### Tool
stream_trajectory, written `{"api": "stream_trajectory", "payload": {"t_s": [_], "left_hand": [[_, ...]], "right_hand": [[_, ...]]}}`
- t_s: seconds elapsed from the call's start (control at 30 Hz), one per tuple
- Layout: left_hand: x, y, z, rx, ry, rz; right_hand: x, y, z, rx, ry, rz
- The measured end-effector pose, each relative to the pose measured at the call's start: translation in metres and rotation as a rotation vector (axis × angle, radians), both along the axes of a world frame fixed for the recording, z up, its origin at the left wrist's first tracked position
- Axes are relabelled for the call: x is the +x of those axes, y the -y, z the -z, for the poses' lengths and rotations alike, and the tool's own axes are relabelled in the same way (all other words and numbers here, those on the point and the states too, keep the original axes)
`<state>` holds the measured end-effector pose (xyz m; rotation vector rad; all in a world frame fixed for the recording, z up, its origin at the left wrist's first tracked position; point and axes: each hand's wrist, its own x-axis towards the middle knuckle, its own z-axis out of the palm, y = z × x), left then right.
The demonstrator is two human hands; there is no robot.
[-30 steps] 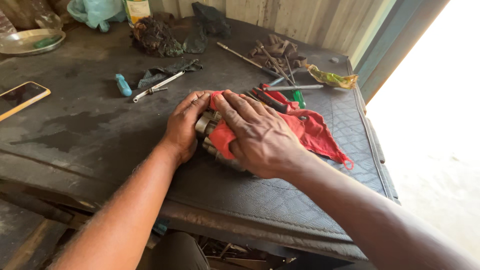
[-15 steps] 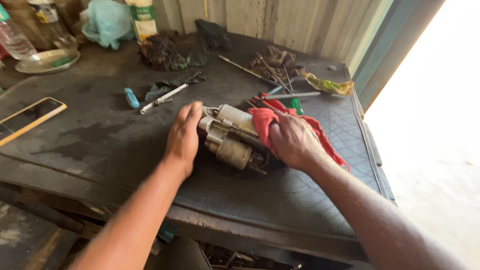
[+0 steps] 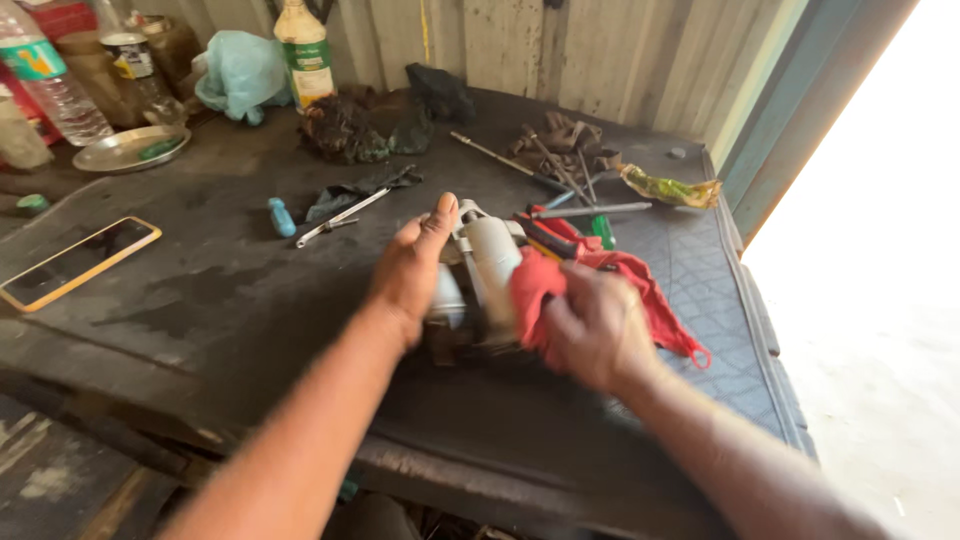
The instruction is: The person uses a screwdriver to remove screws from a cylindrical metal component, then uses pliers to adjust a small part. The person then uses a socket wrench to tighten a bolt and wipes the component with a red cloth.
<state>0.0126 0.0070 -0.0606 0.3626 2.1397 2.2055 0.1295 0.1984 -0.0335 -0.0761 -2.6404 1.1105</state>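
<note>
A dark, grimy metal-topped bench [image 3: 200, 300] carries a grey cylindrical metal motor unit [image 3: 480, 270] near its middle. The unit is judged heavy, rigid and greasy, best gripped around the barrel. The left hand [image 3: 410, 270] cups its left side, fingers loosely curled. A red cloth rag [image 3: 600, 285], soft and limp, is clutched against it by the right hand [image 3: 595, 330].

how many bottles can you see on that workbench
2: a clear plastic bottle at the far left corner, and a yellowish bottle with a green label by the back wall. More may sit beyond the left edge.
</note>
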Motion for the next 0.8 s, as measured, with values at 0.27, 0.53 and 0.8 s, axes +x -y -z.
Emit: {"api": "stream_trajectory", "payload": {"t_s": [0.27, 0.53, 0.8], "left_hand": [[-0.081, 0.018, -0.002, -0.739, -0.375, 0.216], [-0.065, 0.016, -0.005, -0.803, -0.175, 0.117], [-0.058, 0.036, 0.039, -0.547, -0.367, -0.026]], "right_hand": [[0.026, 0.053, -0.001, 0.130, -0.398, -0.897], [-0.014, 0.006, 0.002, 0.303, -0.961, -0.149], [-0.042, -0.006, 0.012, 0.315, -0.405, -0.056]]}}
